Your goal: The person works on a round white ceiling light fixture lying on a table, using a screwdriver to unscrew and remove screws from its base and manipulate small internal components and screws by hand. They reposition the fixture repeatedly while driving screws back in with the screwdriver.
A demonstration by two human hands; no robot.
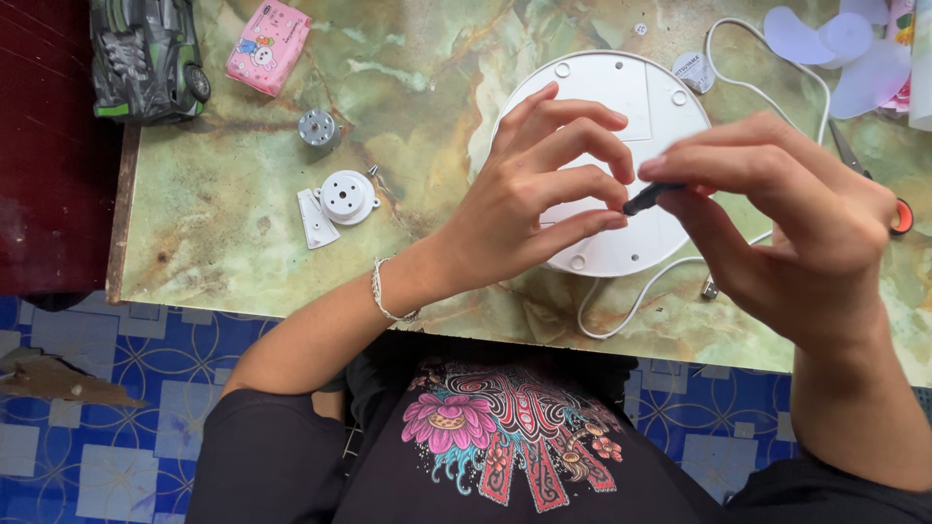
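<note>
We see our left hand (pixel 544 184) resting over the round white plastic base (pixel 631 107), which lies flat on the green marbled tabletop (pixel 417 87). Its fingers are curled loosely and close together, their tips touching the base near its middle; it clamps nothing that we can make out. Our right hand (pixel 786 213) is closed around a slim black tool (pixel 649 198), pinched between thumb and fingers, with its tip pointing toward the left fingertips just above the base. A thin white cable (pixel 621 315) loops from under the base along the near edge of the tabletop.

Well apart to the left lie a small round white plastic cap (pixel 348 196) with a flat white wedge-shaped piece (pixel 315 219) touching it, and a small silver cylindrical motor (pixel 317 127) beyond them. A pink rectangular pouch (pixel 268 45) and a green and black toy car (pixel 146 58) sit at the far left corner. Pale lilac fan blades (pixel 835 49) lie at the far right.
</note>
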